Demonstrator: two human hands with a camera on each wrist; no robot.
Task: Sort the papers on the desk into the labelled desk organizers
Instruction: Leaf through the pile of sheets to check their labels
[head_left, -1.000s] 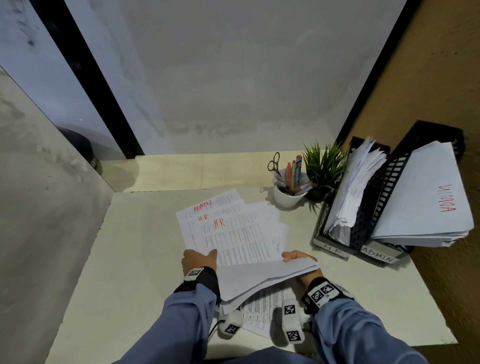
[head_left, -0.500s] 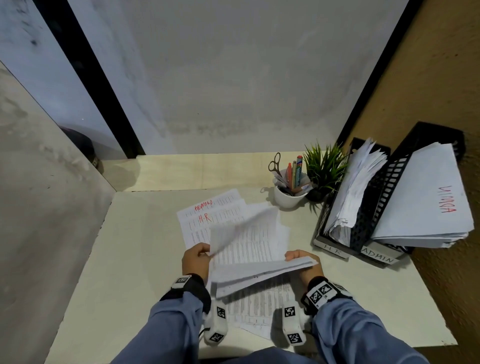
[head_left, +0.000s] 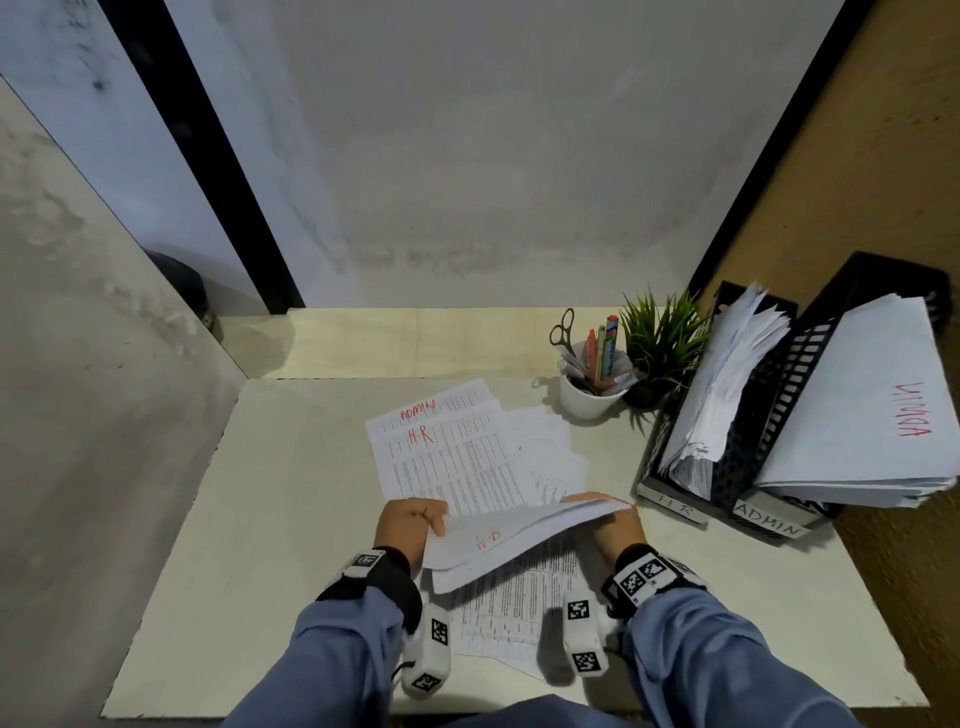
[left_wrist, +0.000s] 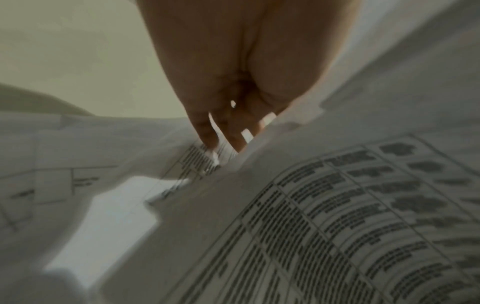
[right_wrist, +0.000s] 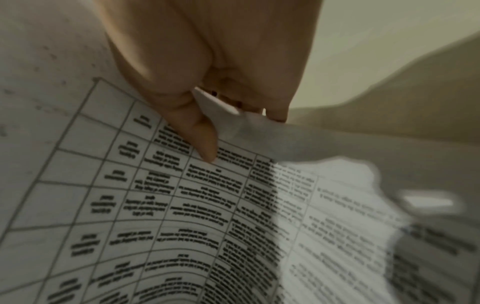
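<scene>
Both hands hold a thin stack of printed sheets just above the desk, its far edge tilted up; a red "H.R" shows through the top sheet. My left hand grips the stack's left edge, fingers curled under it. My right hand pinches the right edge, thumb on the printed table. More papers lie spread on the desk, the top one marked "H.R", one behind it "ADMIN". At the right stand two black organizers, labelled HR and ADMIN, both holding papers.
A white cup with scissors and pens and a small green plant stand behind the papers, left of the organizers. A brown wall runs close along the right. The pale desk ends at a near edge below my forearms.
My left hand lifted the top "H.R" sheet off the desk pile and turned it over onto the stack in my right hand. Both hands now hold that stack.
</scene>
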